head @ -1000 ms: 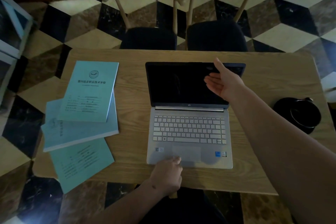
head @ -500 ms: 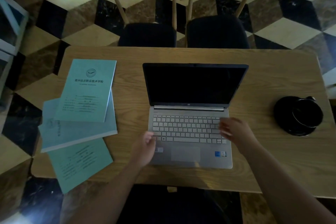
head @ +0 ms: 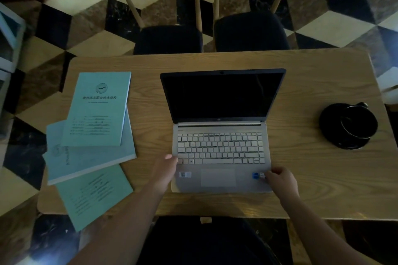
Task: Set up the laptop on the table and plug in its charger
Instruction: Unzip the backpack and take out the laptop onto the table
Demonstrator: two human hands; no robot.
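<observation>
Floor: checkered tiles in black, cream and brown, dim light.
Table [head: 323,189]: pale wood, rounded corners; two chairs [head: 168,38] tucked in beyond its far edge.
Laptop [head: 219,135]: centre of table, lid raised, screen dark, silver keyboard deck toward the person.
Left hand [head: 165,171]: at laptop's near-left corner, fingers laid along the left edge of the deck, fingertips by the bottom keyboard row; whether it clamps the edge, cannot tell.
Right hand [head: 281,179]: at laptop's near-right corner, fingers curled over the palm rest beside the stickers; seems to grip that corner.
Charger [head: 349,126]: black coiled bundle, well right of laptop, lying on the table, touched by neither hand.
Booklets [head: 92,135]: three teal ones, overlapping and fanned, left of laptop; the nearest juts past the table's front edge.
</observation>
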